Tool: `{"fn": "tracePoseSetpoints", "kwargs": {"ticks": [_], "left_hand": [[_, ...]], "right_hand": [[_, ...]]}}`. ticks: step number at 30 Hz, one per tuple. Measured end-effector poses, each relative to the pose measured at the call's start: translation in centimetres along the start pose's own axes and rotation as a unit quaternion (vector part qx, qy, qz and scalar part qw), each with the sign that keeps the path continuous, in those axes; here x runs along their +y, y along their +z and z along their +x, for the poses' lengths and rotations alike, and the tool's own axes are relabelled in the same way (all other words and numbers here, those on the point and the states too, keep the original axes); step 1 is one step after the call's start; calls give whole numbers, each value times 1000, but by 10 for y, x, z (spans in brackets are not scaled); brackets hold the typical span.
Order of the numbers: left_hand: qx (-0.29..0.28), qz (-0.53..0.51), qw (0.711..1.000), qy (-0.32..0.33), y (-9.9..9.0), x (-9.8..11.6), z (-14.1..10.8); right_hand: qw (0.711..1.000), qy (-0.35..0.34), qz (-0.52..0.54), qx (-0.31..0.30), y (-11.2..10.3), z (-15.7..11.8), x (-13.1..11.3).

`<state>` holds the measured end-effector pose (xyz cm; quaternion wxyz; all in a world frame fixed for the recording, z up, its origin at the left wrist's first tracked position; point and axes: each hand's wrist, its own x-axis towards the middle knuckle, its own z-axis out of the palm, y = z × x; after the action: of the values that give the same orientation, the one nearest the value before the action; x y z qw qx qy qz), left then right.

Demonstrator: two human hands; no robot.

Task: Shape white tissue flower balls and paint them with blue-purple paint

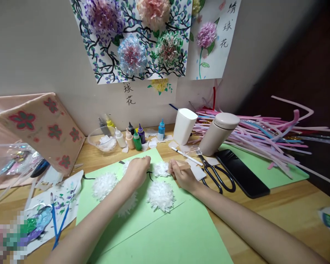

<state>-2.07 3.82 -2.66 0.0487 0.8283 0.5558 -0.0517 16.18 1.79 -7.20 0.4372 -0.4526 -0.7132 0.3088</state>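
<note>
Several fluffy white paper flowers lie on a light green sheet (154, 234). One flower (105, 185) is at the left, another (161, 195) nearer the middle. My left hand (137, 171) is closed above the sheet, fingers bent, partly covering a flower behind it; what it holds, if anything, is hidden. My right hand (180, 174) is closed at the right edge of a smaller white flower (161, 169), with a thin tan thing (184, 167) showing beside its fingers. Short black lines show on the sheet by the flowers.
Paint bottles (136, 139) stand near the wall. To the right are a white box (184, 126), a beige jar (219, 134), black scissors (214, 176), a phone (242, 174) and pipe cleaners (264, 128). Brushes (61, 223) and a paint-stained sheet (48, 200) lie left.
</note>
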Motion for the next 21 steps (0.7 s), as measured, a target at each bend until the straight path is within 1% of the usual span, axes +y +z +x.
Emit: {"fn": "tracePoseSetpoints", "kwargs": {"ticks": [5,11,14,18,21], "left_hand": [[3,-9,1000,6,1,-1,-1],[20,2,1000,15,4,-3,-1],[10,2,1000,9,3,-2,-1],[-3,0,1000,1,1,-1,0],[-6,1,1000,1,1,-1,0]], "right_hand": [[999,-35,-12,16,-3,-3,-1],[998,-59,-15,9,-3,-3,-3],[999,-43,-25,-2,-2,0,-4],[1000,17,1,0,-1,3,-5],[1000,13,12,8,-1,1,-4]]}}
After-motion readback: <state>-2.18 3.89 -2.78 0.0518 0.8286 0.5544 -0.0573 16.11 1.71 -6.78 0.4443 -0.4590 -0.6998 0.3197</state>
